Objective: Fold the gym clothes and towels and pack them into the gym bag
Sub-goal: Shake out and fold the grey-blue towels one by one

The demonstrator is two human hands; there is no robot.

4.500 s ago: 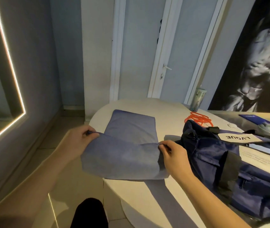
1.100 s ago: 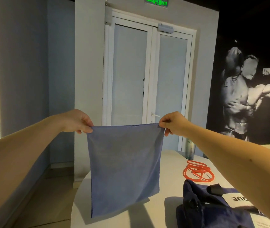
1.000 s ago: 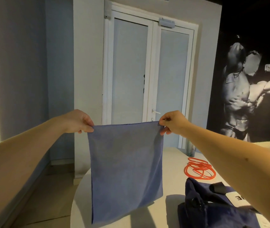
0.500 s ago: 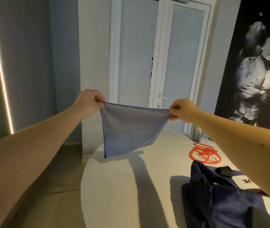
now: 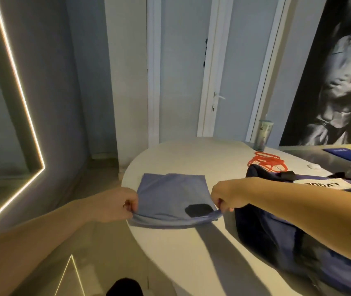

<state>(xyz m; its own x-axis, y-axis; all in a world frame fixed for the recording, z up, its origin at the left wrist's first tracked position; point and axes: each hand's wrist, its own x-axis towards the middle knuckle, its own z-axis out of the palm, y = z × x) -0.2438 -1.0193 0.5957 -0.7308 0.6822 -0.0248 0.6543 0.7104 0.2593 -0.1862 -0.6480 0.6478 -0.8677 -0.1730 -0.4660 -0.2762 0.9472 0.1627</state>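
A blue towel (image 5: 170, 193) lies mostly flat on the white round table (image 5: 191, 159), with a dark patch near its near right corner. My left hand (image 5: 119, 205) pinches the towel's near left corner. My right hand (image 5: 225, 196) pinches its near right corner. The near edge hangs slightly lifted between both hands. A navy gym bag (image 5: 281, 236) with a white label sits on the table right of the towel, partly hidden under my right forearm.
Orange resistance bands (image 5: 266, 162) lie behind the bag. A tumbler (image 5: 263, 135) stands at the table's far edge near the white door. Dark items and a blue sheet (image 5: 345, 153) sit at the far right. My shoe (image 5: 125, 288) shows below.
The towel hung in the air from both hands before. Both hands have come down and toward me, and the towel now lies spread on the table.
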